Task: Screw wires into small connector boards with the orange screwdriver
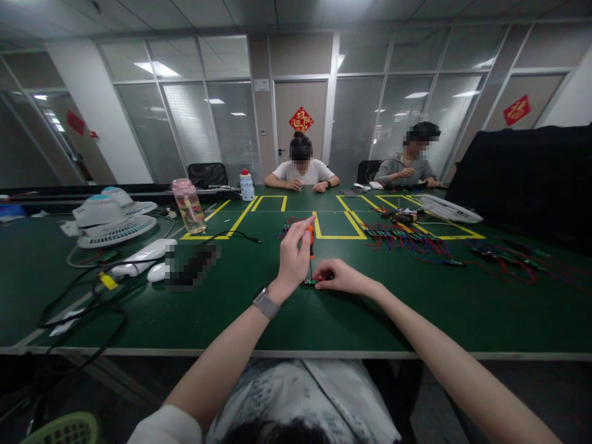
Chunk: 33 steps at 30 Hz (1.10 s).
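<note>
My left hand (pixel 296 250) holds an orange-and-black screwdriver (pixel 311 243) upright, its shaft pointing down at a small green circuit board (pixel 309 282) on the green table. The fingers of my left hand are around and beside the handle. Close to the right of the shaft, my right hand (pixel 340 275) rests low with its fingertips pinched at the board's right end, where something red shows. The tip of the screwdriver meets the board area, though the exact contact is too small to tell.
Wired boards (pixel 407 237) lie to the right. A drink bottle (pixel 189 206), white fans (pixel 111 219), a power strip (pixel 145 256) and black cables are at the left. Two people sit across the table (pixel 222 327). A black screen-like object (pixel 531 185) stands at far right.
</note>
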### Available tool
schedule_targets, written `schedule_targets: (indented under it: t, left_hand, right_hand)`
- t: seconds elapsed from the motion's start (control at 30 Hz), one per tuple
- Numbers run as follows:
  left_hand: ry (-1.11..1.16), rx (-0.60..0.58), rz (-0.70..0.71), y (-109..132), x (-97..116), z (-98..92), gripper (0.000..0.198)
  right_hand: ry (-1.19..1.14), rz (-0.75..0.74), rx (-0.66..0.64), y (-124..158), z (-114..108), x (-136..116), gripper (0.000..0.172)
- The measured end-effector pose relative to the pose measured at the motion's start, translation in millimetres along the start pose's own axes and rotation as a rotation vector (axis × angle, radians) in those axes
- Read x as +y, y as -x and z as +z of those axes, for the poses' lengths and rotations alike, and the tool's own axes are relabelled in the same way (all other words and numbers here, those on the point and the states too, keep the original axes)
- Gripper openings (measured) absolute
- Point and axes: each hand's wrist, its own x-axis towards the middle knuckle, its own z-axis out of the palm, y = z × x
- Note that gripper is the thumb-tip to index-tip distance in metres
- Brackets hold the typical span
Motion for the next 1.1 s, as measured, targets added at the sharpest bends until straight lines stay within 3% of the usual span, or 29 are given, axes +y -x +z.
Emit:
schedule_targets:
  t: [0.1,0.27,0.43,0.63,0.87,1.1]
  left_hand:
    - [0.036,-0.012,-0.038,-0.4,-2.1,1.3,0.031]
    - [-0.017,-0.017,0.013,-1.5,-0.6,1.2,0.023]
    - [-0.125,0.086,0.048,-0.8,2.3,-0.8,0.015]
    - [-0.011,0.006,0.023,0.6,-1.2,0.3,0.032]
    - [-0.111,0.094,0.040,1.0,0.6,0.9,0.017]
    - [-0.009,0.002,0.039,1.3,0.3,1.0,0.032]
  right_hand:
    - [0.009,-0.002,0.002,-0.1,-0.1,0.6,0.022]
    - [0.027,-0.013,0.002,0.1,0.0,2.4,0.021]
    - [0.033,-0.007,0.005,0.2,-0.3,1.2,0.021]
    - [0.015,-0.007,-0.009,-0.8,0.7,2.9,0.023]
    - [0.022,-0.011,-0.005,-0.2,0.0,0.6,0.022]
    - [0.015,-0.016,-0.009,0.3,-0.4,-2.8,0.022]
